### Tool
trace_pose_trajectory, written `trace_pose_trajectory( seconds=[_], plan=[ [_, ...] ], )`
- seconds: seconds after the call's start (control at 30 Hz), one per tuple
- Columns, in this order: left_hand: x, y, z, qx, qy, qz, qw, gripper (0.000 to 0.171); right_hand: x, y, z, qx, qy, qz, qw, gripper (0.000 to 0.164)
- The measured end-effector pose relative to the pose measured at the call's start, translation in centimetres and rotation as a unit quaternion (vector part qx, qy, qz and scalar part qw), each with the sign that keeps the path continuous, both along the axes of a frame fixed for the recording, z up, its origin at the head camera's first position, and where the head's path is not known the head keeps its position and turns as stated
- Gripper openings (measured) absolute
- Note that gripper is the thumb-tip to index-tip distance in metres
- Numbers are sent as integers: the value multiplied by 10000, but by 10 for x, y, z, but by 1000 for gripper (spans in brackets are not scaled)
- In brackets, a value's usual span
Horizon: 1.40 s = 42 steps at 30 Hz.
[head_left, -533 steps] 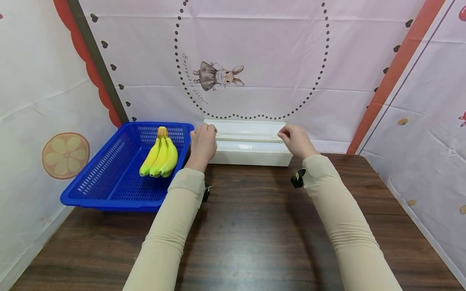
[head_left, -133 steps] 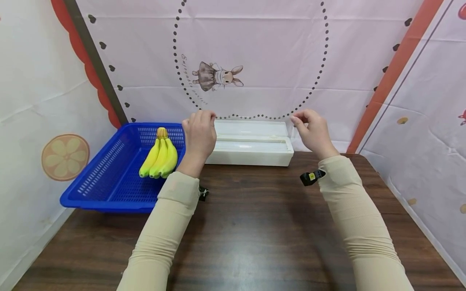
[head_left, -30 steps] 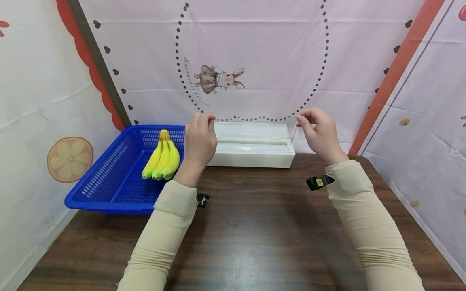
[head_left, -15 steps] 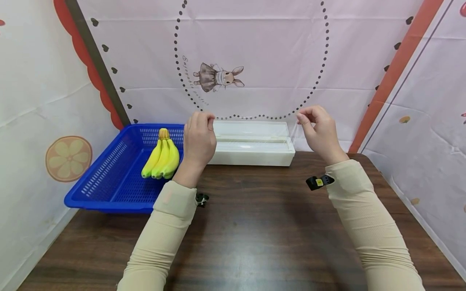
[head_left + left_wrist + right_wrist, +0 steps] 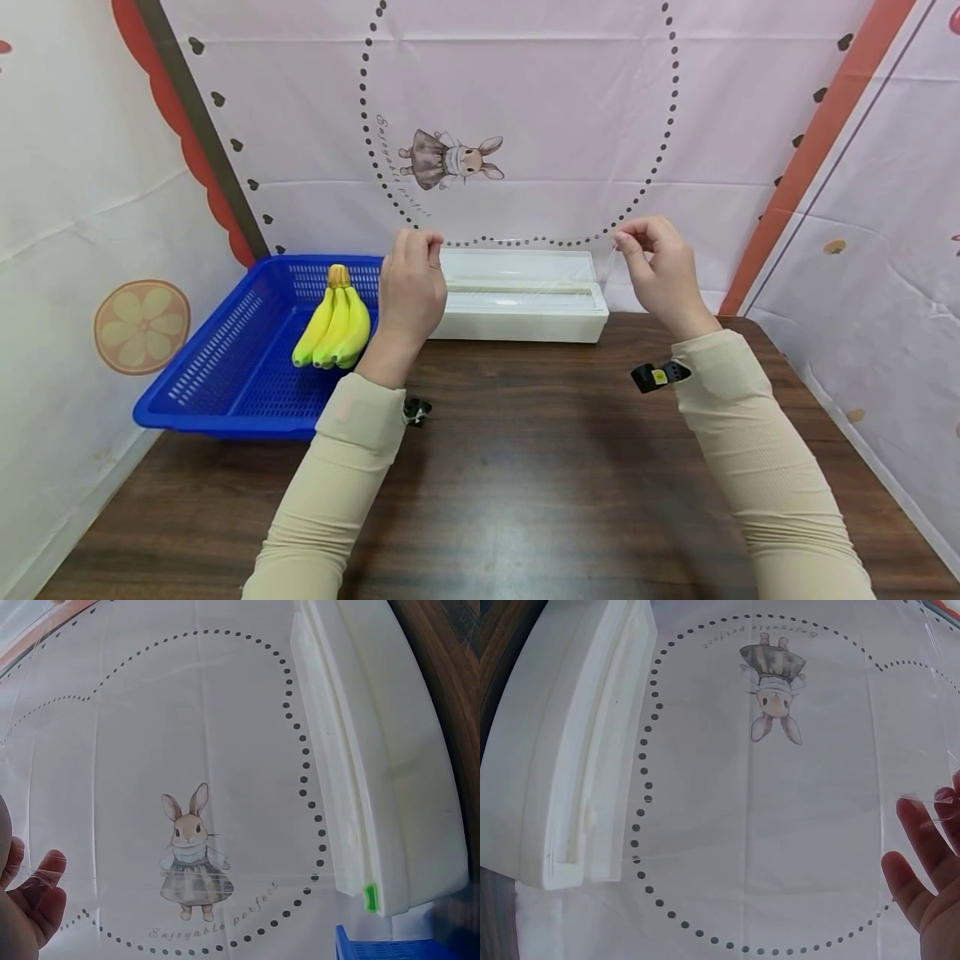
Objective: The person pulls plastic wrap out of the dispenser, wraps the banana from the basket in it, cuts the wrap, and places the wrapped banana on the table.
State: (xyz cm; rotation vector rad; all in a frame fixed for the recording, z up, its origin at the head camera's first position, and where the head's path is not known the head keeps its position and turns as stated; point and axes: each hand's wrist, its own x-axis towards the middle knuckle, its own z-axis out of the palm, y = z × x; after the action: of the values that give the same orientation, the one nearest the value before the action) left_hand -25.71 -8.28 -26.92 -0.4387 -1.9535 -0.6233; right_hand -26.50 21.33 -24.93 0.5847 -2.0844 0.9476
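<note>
Both hands hold a sheet of clear cling film by its corners, raised above a long white cling film dispenser at the back of the table. My left hand pinches the film's left corner between thumb and fingers. At the right corner, my right hand pinches it too. In the left wrist view the film crosses the scene as faint shiny lines. The right wrist view shows the film at the fingertips. The dispenser's lid is tilted up behind the slot.
A blue perforated basket stands on the left, partly behind my left arm. In it lies a bunch of yellow bananas. A printed cloth hangs close behind the dispenser. The brown wooden table spans the front.
Earlier both hands were at the dispenser's slot; since then they have risen and spread apart, drawing the film up. Over the last second they stay almost still, the right hand edging slightly up and right.
</note>
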Motion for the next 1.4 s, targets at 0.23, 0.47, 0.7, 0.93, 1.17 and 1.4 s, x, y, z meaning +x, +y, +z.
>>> trace_pose_trajectory(
  seconds=[0.23, 0.47, 0.7, 0.93, 1.17, 1.4],
  plan=[
    [3, 1, 2, 20, 67, -24, 10000, 18, 2, 0, 1, -46, -63, 23, 10000, 20],
    [5, 2, 2, 12, 125, -35, 9999, 18, 3, -1, 1, -245, -55, 45, 9997, 20],
    [6, 3, 2, 42, 120, -54, 9999, 18, 5, -1, 0, -384, -65, 78, 9992, 17],
    [7, 3, 4, 13, 141, -65, 9999, 18, 7, -1, 1, -416, 13, 138, 9990, 20],
    [9, 2, 7, -19, 167, -94, 9998, 19, 7, -1, 1, -329, 90, 143, 9993, 19],
    [10, 0, 9, -27, 189, -101, 9998, 19, 9, -1, 2, -333, 122, 194, 9992, 19]
  ],
)
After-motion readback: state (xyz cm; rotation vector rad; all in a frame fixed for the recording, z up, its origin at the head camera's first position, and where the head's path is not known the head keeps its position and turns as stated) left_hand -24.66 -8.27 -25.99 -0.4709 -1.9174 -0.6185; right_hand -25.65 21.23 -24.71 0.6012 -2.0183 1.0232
